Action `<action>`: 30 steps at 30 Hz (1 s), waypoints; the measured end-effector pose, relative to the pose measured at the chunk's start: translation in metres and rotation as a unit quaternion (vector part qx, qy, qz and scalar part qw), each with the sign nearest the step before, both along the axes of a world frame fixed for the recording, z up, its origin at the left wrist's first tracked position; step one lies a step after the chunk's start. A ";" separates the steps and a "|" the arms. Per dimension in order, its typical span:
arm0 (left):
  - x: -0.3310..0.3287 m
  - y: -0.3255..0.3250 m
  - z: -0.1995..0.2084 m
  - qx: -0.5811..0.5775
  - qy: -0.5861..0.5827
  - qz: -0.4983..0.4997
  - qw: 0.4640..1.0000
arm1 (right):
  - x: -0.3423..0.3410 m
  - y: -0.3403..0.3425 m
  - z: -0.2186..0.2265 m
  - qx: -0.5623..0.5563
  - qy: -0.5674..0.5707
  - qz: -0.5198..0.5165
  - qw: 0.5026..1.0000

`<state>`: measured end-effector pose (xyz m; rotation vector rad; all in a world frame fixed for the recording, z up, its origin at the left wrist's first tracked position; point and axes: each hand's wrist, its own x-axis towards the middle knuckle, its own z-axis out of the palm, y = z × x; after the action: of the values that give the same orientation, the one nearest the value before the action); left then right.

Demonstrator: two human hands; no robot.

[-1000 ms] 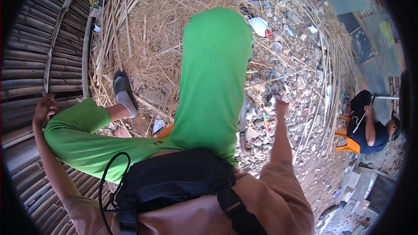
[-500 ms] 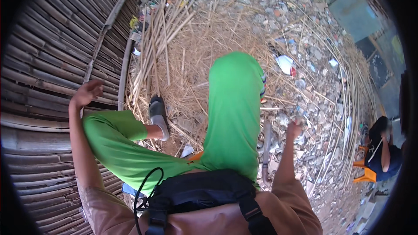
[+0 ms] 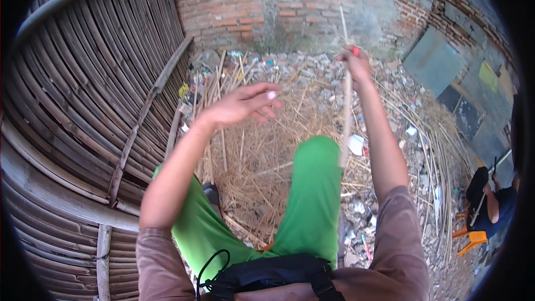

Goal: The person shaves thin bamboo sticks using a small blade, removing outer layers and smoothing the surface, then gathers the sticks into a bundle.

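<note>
My right hand (image 3: 356, 67) is raised ahead of me, its fingers wrapped round a long, thin bamboo stick (image 3: 348, 117). The stick stands nearly upright, its top rising past my fingers and its lower end beside my right knee. A small red patch shows at the fingers, too blurred to name. My left hand (image 3: 242, 103) is in the air to the left of the stick, apart from it. Its fingers are stretched out and slightly bent, holding nothing; a small pale spot shows near one fingertip.
Dry bamboo shavings (image 3: 262, 156) cover the ground between my legs, with bamboo strips (image 3: 220, 86) to the left. A slatted bamboo wall (image 3: 106, 78) rises at the left, a brick wall (image 3: 234, 5) ahead. Rubble lies at the right; another person (image 3: 496, 206) sits there near an orange chair (image 3: 473, 239).
My view has tilted up toward the brick wall. Both hands have risen forward, the left one also inward from the bamboo wall. The long stick now shows in my right hand.
</note>
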<state>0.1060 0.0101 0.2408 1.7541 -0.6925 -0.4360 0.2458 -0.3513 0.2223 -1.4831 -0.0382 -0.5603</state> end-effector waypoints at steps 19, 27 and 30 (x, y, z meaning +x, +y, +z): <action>-0.021 0.034 -0.058 -0.302 0.239 0.274 0.881 | -0.079 0.175 -0.015 -0.509 -0.050 0.064 0.857; -0.050 0.034 -0.049 -0.277 0.175 0.258 0.909 | -0.073 0.196 0.000 -0.574 -0.090 0.109 0.806; -0.053 0.036 -0.051 -0.278 0.166 0.260 0.910 | -0.055 0.189 -0.005 -0.565 -0.065 0.090 0.817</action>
<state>0.0533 0.0458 0.1900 1.2067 -0.0674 -0.1350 0.1913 -0.1619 0.2172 -2.5552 -0.7257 -0.4883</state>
